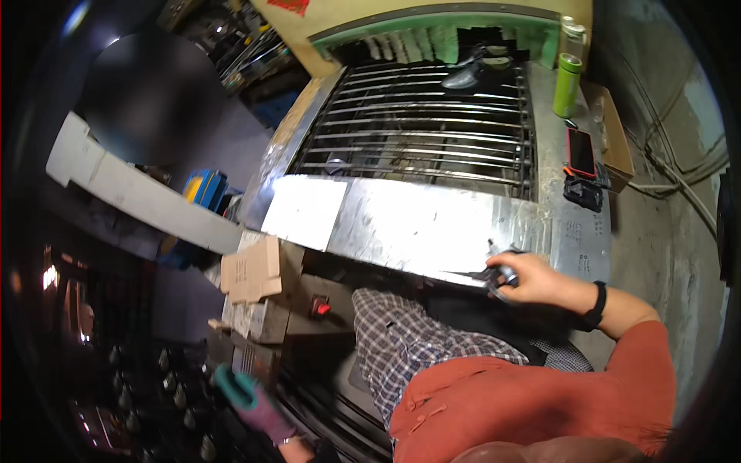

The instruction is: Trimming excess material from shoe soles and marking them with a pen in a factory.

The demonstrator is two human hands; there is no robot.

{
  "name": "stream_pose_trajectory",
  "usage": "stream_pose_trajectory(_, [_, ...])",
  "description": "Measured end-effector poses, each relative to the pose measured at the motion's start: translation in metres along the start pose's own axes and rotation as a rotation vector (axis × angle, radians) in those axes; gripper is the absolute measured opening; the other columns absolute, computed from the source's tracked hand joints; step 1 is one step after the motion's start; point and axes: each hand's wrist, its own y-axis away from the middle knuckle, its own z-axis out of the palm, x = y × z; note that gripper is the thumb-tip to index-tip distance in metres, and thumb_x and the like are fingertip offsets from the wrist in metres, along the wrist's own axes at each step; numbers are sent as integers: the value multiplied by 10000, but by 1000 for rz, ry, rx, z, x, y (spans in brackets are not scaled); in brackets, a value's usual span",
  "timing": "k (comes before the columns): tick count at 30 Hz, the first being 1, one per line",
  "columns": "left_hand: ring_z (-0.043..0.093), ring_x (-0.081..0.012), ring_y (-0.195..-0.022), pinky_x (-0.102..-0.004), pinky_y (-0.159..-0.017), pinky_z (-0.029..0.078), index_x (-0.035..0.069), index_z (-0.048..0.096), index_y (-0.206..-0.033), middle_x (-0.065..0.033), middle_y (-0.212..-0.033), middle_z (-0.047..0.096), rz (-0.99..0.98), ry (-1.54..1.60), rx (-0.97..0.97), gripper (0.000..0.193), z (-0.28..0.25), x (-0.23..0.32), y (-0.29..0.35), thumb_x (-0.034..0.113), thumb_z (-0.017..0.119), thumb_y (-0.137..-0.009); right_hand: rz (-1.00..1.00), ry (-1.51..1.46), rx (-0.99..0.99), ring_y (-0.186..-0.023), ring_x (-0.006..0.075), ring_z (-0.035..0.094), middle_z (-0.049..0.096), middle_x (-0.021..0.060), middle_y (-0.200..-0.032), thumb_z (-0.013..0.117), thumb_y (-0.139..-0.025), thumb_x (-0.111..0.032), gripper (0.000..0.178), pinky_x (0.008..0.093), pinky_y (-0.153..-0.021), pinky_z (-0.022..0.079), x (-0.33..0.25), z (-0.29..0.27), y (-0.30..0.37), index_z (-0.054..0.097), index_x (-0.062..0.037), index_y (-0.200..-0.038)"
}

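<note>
My right hand (532, 282) rests at the front edge of a shiny steel table (432, 224), closed around a small dark metal tool (500, 272) whose tip points left along the edge. A black band sits on that wrist. My left hand (258, 405) wears a purple glove with a teal end. It is blurred and reaches down to the lower left, above rows of small dark shiny objects (166, 386). Whether it holds anything is unclear. I wear an orange shirt and a checked apron.
Behind the table is a roller conveyor (417, 127) leading under a green curtain, with a dark shoe (463, 77) on it. A green bottle (569, 85), a phone in a red case (580, 152) and a black item (584, 193) lie at right. Cardboard boxes (255, 270) and a red button (322, 309) are at left.
</note>
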Motion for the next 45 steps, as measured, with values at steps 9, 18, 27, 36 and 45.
stream_pose_trajectory(9, [488, -406, -1280, -430, -1072, 401, -55, 363, -1435, -295, -1369, 489, 543, 39, -874, 841, 363, 153, -68, 348, 755, -809, 207, 495, 409, -782, 333, 633, 620, 115, -833, 727, -727, -185, 371, 425, -668, 507, 103, -104, 82, 633, -103, -1077])
stream_pose_trajectory(18, [394, -406, -1357, -437, -1119, 364, -88, 277, -1465, -288, -1481, 355, 963, -244, -857, 1111, 659, 254, -97, 622, 716, -732, 205, 553, 262, -690, 314, 595, 596, 78, -859, 787, -602, -320, 531, 445, -538, 449, 148, -88, 120, 616, -251, -1100])
stream_pose_trajectory(27, [527, -413, -1247, -463, -1047, 446, 90, 101, -1561, -263, -1415, 446, 845, -696, -1022, 1304, 782, 300, -116, 713, 755, -620, 63, 448, 335, -673, 224, 672, 680, 13, -918, 790, -645, -272, 533, 339, -508, 500, 145, -96, 113, 596, -244, -1141])
stream_pose_trajectory(36, [659, -310, -1070, -388, -907, 527, -14, 343, -1456, -238, -1214, 632, 452, -195, -1252, 1065, 677, 267, -78, 665, 711, -722, 150, 490, 386, -638, 267, 612, 627, 47, -843, 795, -569, -226, 514, 404, -540, 456, 139, -94, 101, 635, -219, -1057])
stream_pose_trajectory(45, [703, -277, -833, -387, -670, 611, 19, 506, -1341, -158, -1055, 667, -724, 704, -1416, 611, 343, 179, -11, 515, 510, -984, 0, 543, 564, -715, 375, 594, 579, 155, -836, 693, -654, -94, 450, 450, -616, 482, 128, -92, 93, 599, -85, -1094])
